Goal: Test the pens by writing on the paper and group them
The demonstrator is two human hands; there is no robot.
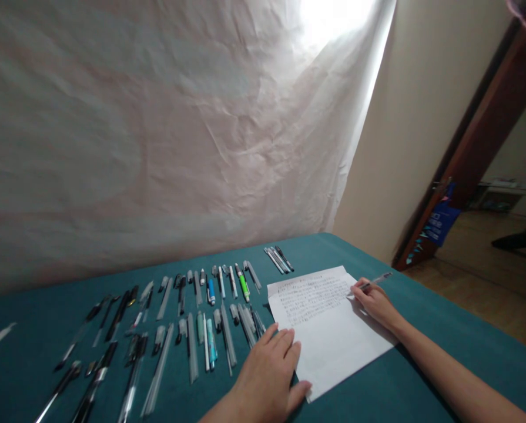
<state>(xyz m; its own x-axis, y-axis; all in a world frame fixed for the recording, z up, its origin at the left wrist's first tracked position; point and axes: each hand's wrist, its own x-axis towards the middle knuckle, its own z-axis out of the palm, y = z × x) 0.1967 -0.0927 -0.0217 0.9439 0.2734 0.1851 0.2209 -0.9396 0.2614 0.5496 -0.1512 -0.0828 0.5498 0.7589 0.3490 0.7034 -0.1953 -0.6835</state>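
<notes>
Right hand (pixel 372 302) grips a clear-barrelled pen (pixel 381 278) between thumb and fingers, tip angled down at the right side of the written lines; whether it touches cannot be made out. Left hand (pixel 271 367) is relaxed, fingers slightly spread and grasping nothing, laid along the lower left edge of a white sheet of paper (pixel 337 352), thumb at the near corner. Sheet lies aslant on a blue-green tablecloth (pixel 425 311); small dark handwriting fills its upper part, plain white below. To its left, rows of pens (pixel 227 335), two deep, many clear-barrelled, darker ones toward the left end. Back row includes a bright green pen (pixel 243 285) and a blue pen (pixel 211 291); front row, a turquoise pen (pixel 211 343). Small cluster of pens (pixel 277 260) lies apart, just beyond the sheet's far edge. Creased pale hanging (pixel 178 147) behind the table; off right, a blue bag (pixel 441 223) beside a brown door (pixel 489 117).
</notes>
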